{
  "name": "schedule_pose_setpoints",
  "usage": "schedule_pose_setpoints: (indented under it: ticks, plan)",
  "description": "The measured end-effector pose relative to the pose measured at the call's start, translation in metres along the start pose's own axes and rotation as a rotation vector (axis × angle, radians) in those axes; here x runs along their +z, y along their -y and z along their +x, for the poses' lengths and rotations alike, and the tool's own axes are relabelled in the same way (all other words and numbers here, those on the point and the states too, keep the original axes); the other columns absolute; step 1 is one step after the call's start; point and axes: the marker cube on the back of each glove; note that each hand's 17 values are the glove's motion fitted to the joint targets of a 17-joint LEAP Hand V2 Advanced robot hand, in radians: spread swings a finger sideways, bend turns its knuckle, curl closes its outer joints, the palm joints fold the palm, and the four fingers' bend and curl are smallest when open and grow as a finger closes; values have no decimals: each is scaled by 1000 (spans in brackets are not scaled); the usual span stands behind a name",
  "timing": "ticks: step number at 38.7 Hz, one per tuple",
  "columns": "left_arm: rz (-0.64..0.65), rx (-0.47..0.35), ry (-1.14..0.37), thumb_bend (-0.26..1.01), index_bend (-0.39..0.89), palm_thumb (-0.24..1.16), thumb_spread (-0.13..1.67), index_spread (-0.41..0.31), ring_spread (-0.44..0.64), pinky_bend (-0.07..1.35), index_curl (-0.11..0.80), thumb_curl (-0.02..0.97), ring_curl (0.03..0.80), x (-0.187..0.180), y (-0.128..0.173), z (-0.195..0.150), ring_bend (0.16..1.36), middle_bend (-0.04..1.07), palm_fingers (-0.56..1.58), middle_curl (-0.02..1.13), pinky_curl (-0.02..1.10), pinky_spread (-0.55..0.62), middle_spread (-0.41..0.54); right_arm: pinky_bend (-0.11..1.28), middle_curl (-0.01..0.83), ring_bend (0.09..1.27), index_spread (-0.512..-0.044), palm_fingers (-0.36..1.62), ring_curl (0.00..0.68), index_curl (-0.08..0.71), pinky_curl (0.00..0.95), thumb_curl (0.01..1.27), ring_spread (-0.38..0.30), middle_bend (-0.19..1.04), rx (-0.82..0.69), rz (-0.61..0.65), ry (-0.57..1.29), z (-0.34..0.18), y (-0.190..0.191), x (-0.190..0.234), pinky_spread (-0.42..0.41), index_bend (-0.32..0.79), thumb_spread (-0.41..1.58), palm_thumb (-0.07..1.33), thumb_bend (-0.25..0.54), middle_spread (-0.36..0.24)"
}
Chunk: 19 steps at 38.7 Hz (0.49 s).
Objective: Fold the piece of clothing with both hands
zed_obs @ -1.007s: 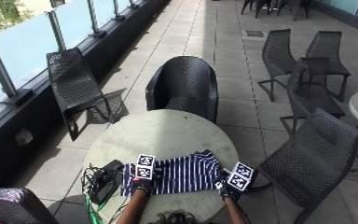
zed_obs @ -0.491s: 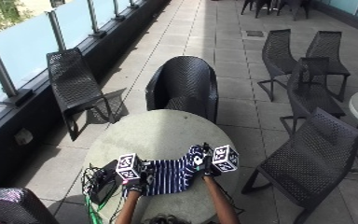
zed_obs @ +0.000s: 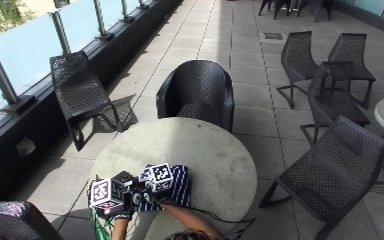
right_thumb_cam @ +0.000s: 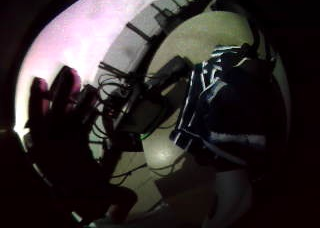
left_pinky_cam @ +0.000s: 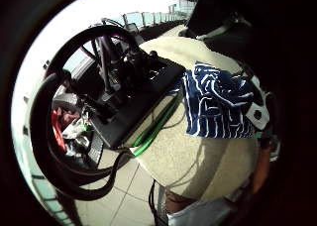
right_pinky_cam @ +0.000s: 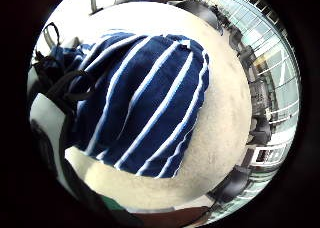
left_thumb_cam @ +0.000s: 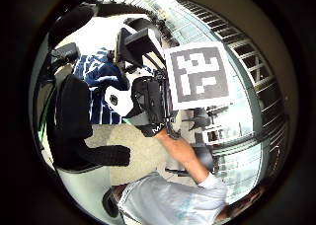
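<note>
Both hands are meeting over the striped shirt (zed_obs: 172,187) on the round bench (zed_obs: 198,150). The right hand (zed_obs: 157,186) is lying across its left half, beside the left hand (zed_obs: 115,197). I cannot tell either hand's finger state.

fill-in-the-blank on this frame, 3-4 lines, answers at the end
1. The garment is navy with white ____.
2. It lies on a ____ table.
3. The seat just beyond the table is a black ____.
4. The left hand and right hand are on the table's ____ side.

Answers: stripes; round; chair; left
</note>
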Motion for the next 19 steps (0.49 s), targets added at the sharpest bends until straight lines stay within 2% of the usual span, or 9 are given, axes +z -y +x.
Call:
schedule_pose_setpoints:
  ticks: [6, 8, 12, 14, 15, 17, 19]
  plan:
    - [-12, -17, 42, 136, 147, 475, 1488, -120, 121, 433, 356, 277, 328, 2, -3, -9, 550, 175, 480, 351, 337, 394, -51, 692, 478, 799, -302, 1200, 474, 212, 410, 591, -232, 394, -56, -20, -128, -16, -2, 34, -297, 95, 525, 968, -25, -239]
    - [-10, -20, 56, 140, 146, 488, 1489, -121, 120, 435, 355, 283, 329, 6, 0, -13, 551, 173, 478, 351, 337, 394, -52, 688, 478, 801, -304, 1204, 474, 215, 409, 602, -232, 390, -75, -52, -96, -18, -8, 25, -299, 96, 513, 973, -25, -241]
    - [-10, -10, 68, 145, 149, 506, 1495, -121, 118, 437, 353, 292, 327, 9, 3, -9, 547, 170, 475, 350, 336, 395, -53, 708, 480, 804, -308, 1182, 476, 204, 415, 616, -232, 388, -155, -177, 13, -12, -33, -27, -303, 52, 501, 963, -34, -245]
    - [-15, 3, 84, 145, 149, 511, 1497, -122, 117, 438, 352, 296, 327, 12, 6, -5, 547, 170, 475, 349, 335, 395, -54, 782, 463, 792, -310, 1050, 470, 167, 429, 604, -238, 329, -190, -243, 63, 5, -43, -50, -293, -32, 608, 907, -50, -238]
    - [-19, 11, 98, 147, 149, 515, 1499, -122, 117, 438, 352, 298, 326, 14, 8, -3, 546, 170, 476, 348, 335, 395, -54, 742, 455, 781, -312, 914, 464, 152, 412, 578, -224, 305, -195, -285, 85, 14, -50, -61, -244, -44, 719, 846, -67, -216]
    - [-35, 30, 128, 148, 151, 521, 1502, -122, 117, 430, 352, 302, 326, 16, 9, 3, 548, 172, 474, 348, 333, 392, -54, 712, 454, 707, -315, 646, 462, 173, 434, 547, -183, 268, -189, -373, 95, 35, -63, -83, -159, 32, 816, 765, -78, -185]
    - [-60, 55, 146, 148, 151, 525, 1504, -122, 116, 429, 351, 306, 326, 15, 8, 17, 548, 171, 474, 348, 332, 392, -54, 715, 451, 639, -316, 504, 463, 190, 450, 521, -145, 246, -178, -421, 11, 62, -74, -108, -94, 81, 897, 715, -68, -161]
